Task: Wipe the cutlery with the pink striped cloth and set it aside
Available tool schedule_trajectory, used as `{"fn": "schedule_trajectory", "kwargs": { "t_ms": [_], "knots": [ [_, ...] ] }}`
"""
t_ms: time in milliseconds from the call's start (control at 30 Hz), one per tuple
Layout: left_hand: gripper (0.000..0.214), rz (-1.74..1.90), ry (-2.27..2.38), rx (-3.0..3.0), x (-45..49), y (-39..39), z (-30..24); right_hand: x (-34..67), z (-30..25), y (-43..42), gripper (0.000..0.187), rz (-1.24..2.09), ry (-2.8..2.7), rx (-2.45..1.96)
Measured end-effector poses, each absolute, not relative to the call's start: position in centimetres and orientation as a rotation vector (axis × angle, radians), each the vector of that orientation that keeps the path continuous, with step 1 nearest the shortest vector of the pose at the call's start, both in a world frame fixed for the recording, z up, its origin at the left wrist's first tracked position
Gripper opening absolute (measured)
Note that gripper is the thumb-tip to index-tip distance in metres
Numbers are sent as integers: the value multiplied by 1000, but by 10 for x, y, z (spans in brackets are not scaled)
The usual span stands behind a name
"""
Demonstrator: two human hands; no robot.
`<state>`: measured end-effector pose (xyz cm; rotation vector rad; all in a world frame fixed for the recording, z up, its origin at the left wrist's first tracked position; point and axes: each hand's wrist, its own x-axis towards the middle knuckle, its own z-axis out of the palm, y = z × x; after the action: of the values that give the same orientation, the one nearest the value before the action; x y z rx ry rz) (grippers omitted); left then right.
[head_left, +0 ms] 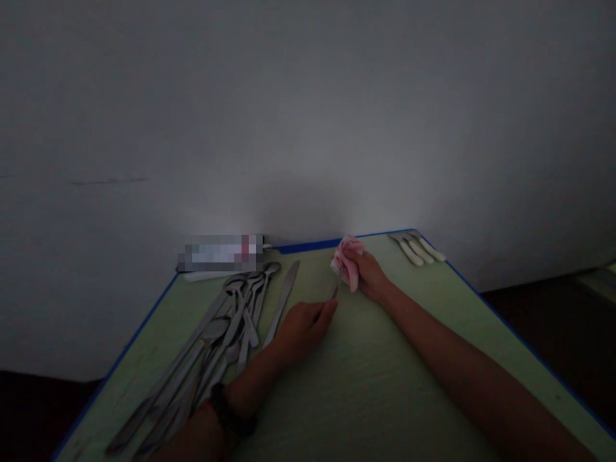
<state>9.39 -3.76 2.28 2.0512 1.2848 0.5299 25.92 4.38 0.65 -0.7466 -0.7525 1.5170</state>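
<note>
My left hand (304, 326) is closed around a thin metal piece of cutlery (335, 290), pointing away from me. Its far end goes into a crumpled pink cloth (350, 258), so I cannot tell its kind. Wrapped about that end, the cloth is gripped by my right hand (370, 274). Just left of my left hand lies a table knife (287, 290), its near end partly hidden behind the hand. Beyond it, a heap of metal spoons and other long cutlery (215, 329) spreads along the table's left side, some of it covered by my left forearm.
Several forks with white handles (412, 251) lie at the far right corner of the green table (385, 385), which has a blue edge. A blurred-out flat item (219, 254) rests at the far left corner. The table's back edge meets a pale wall (308, 115).
</note>
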Motion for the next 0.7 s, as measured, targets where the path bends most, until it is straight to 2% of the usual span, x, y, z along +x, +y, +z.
{"fn": "schedule_trajectory", "kwargs": {
  "t_ms": [167, 267, 500, 700],
  "knots": [
    [47, 530, 1243, 2092, 94, -38, 25, 258, 6, 47, 32, 1496, -733, -718],
    [48, 535, 1236, 2074, 92, -38, 23, 259, 8, 44, 29, 1534, -741, -679],
    [41, 549, 1242, 2115, 92, -35, 20, 244, 8, 23, 26, 1892, -874, -583],
    [46, 384, 1308, 2254, 95, -38, 25, 240, 3, 35, 26, 1641, -564, -599]
  ]
}}
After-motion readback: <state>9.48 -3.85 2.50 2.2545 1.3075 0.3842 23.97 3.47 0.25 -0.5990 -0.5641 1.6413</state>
